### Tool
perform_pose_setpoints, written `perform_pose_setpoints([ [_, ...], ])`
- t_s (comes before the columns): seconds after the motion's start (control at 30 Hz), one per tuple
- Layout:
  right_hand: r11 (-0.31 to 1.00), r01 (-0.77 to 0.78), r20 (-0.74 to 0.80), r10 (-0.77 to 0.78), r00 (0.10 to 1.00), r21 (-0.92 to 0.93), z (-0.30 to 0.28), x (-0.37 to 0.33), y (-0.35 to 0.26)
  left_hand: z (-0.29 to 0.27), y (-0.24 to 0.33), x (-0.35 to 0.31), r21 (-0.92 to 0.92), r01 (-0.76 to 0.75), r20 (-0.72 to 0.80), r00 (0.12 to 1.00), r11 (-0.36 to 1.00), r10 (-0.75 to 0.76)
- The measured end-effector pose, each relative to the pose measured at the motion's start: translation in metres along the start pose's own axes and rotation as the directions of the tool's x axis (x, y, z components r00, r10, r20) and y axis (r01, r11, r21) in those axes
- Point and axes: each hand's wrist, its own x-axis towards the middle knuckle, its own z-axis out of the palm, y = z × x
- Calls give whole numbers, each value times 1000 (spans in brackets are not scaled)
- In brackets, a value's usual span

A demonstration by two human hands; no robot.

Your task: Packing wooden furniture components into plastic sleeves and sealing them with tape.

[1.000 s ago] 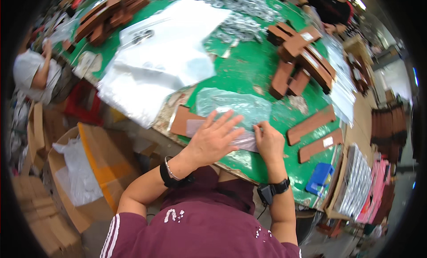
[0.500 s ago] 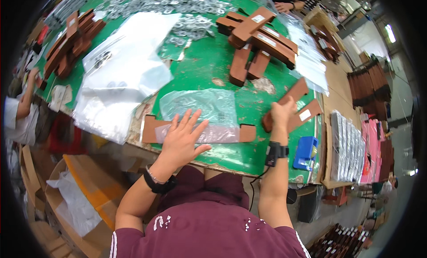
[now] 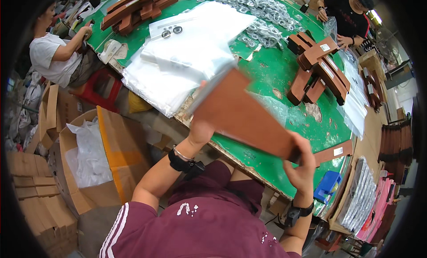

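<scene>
A brown wood-like board (image 3: pixel 242 113) with a stepped notch is raised at a slant over the near part of the green table (image 3: pixel 262 64), blurred by motion. My left hand (image 3: pixel 202 132) is closed on its left end, some fingers hidden behind it. At the lower right end, my right hand (image 3: pixel 303 164) grips the board between thumb and fingers. Under and behind it lies a clear plastic bag (image 3: pixel 273 107), partly covered. Close to my right hand, a brown piece with a white label (image 3: pixel 334 152) rests on the table.
A stack of brown pieces (image 3: pixel 327 69) lies right, white plastic bags (image 3: pixel 178 53) left, grey metal rings (image 3: pixel 262 35) behind. A blue tape dispenser (image 3: pixel 327 186) stands near the right edge. An open carton (image 3: pixel 89 160) is lower left. Co-workers sit left and stand far right.
My left hand has left the plastic bag and now holds a board. My right hand has moved from the brown pieces at the right to the board's other end. The view has swung left.
</scene>
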Motion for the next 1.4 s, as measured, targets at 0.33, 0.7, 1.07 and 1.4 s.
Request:
perform_pose_setpoints([
  [0.33, 968, 54, 358, 39, 933, -247, 22, 29, 37, -48, 70, -12, 250, -15, -521, 840, 968, 147],
  [0.7, 990, -49, 316, 89, 944, -132, 24, 17, 46, -3, 74, -1, 985, -119, 133, 985, 124, -107],
  [1.07, 951, 1, 345, 112, 932, -311, 25, 26, 36, -15, 73, 9, 978, -206, 208, 941, 34, -266],
  [1.4, 850, 71, 95, -25, 995, -521, 73, 105, 88, 35, 67, 10, 927, -352, 304, 907, -129, -291],
])
